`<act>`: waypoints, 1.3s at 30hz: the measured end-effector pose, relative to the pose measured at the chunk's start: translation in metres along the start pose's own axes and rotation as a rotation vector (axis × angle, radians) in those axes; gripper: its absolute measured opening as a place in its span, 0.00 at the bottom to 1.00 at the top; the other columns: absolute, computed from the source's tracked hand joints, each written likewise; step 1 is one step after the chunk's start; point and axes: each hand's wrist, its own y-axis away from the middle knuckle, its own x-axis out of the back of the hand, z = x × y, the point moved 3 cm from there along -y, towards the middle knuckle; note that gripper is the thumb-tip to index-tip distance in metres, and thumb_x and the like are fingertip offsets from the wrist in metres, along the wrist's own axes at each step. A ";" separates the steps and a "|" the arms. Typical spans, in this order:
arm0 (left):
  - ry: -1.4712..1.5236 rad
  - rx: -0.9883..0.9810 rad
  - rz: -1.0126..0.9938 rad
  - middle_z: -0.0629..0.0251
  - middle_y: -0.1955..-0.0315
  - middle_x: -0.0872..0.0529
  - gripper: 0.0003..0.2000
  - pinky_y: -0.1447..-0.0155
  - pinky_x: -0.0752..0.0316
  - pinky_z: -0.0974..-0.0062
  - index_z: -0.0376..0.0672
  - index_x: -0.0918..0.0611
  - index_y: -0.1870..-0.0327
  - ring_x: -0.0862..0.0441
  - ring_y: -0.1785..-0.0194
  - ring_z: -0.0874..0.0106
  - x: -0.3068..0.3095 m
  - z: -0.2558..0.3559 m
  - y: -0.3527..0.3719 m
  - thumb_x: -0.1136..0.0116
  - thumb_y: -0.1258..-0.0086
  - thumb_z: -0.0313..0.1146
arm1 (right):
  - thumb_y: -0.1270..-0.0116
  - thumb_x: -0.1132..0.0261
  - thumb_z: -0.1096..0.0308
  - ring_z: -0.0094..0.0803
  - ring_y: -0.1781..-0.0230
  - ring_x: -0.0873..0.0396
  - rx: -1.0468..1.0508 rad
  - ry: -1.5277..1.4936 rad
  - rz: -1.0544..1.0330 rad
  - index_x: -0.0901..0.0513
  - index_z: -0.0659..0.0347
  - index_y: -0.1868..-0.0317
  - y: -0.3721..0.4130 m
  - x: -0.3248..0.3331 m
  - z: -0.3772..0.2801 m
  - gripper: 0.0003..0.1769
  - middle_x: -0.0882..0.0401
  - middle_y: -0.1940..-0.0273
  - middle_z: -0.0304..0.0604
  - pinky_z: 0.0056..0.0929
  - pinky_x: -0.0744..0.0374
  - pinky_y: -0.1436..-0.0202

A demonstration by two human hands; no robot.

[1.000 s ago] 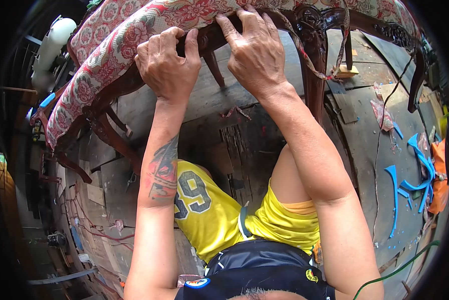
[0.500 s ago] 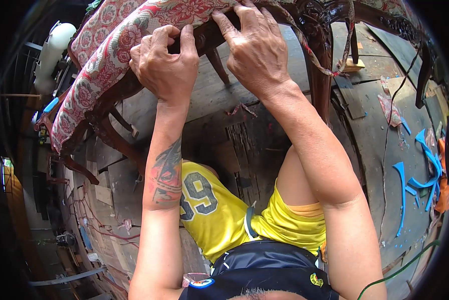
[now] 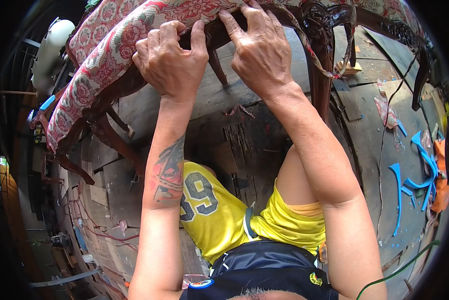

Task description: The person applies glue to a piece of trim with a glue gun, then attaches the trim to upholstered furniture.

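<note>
Red-and-cream floral upholstery fabric (image 3: 109, 55) covers the seat of a dark, glossy carved wooden sofa (image 3: 320, 45) across the top of the head view. At the lower edge of the fabric, my left hand (image 3: 172, 62) has its fingers curled and thumb raised, pinching the cloth where it meets the wooden rail. To its right, my right hand (image 3: 263, 52) grips the same edge, its fingertips pressed over the cloth and partly hidden. A twisted cord of braided trim (image 3: 304, 42) hangs in a loop beside the right hand, in front of the carved leg.
Worn floor planks (image 3: 279, 127) lie beneath the sofa. Blue curved offcuts (image 3: 395, 195) and an orange piece (image 3: 440, 175) are scattered at right, near a dark thin cable (image 3: 383, 165). A green cord (image 3: 399, 272) runs at lower right. Reddish cables (image 3: 107, 234) trail at left.
My left hand has shifted slightly right along the fabric edge, closer to the right hand. The right hand keeps nearly the same place on the edge. The view has moved a little.
</note>
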 end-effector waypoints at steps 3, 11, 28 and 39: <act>0.092 0.009 0.047 0.72 0.66 0.10 0.12 0.47 0.25 0.62 0.51 0.09 0.61 0.15 0.57 0.65 -0.004 -0.011 0.004 0.27 0.25 0.49 | 0.31 0.34 0.68 0.58 0.24 0.25 0.000 0.002 -0.001 0.16 0.65 0.30 -0.001 0.002 0.000 0.29 0.23 0.32 0.62 0.55 0.31 0.17; 0.206 -0.143 0.115 0.77 0.61 0.08 0.06 0.46 0.24 0.66 0.54 0.07 0.58 0.14 0.55 0.70 0.010 -0.045 0.005 0.23 0.27 0.41 | 0.36 0.35 0.72 0.57 0.24 0.25 0.027 0.044 0.011 0.15 0.65 0.31 -0.001 0.001 0.002 0.31 0.22 0.31 0.61 0.54 0.30 0.18; 0.269 -0.102 0.105 0.75 0.61 0.09 0.10 0.46 0.23 0.65 0.55 0.07 0.60 0.14 0.54 0.68 0.009 -0.076 0.003 0.19 0.33 0.47 | 0.37 0.36 0.77 0.58 0.27 0.23 0.041 0.075 0.018 0.14 0.65 0.32 -0.002 0.003 -0.001 0.30 0.20 0.35 0.62 0.53 0.28 0.19; 0.392 0.076 0.066 0.75 0.60 0.09 0.13 0.41 0.25 0.65 0.54 0.05 0.58 0.14 0.51 0.68 0.015 -0.097 0.000 0.17 0.35 0.49 | 0.35 0.35 0.79 0.56 0.37 0.15 0.075 0.128 0.080 0.12 0.66 0.35 -0.005 0.008 -0.004 0.26 0.14 0.42 0.62 0.50 0.21 0.27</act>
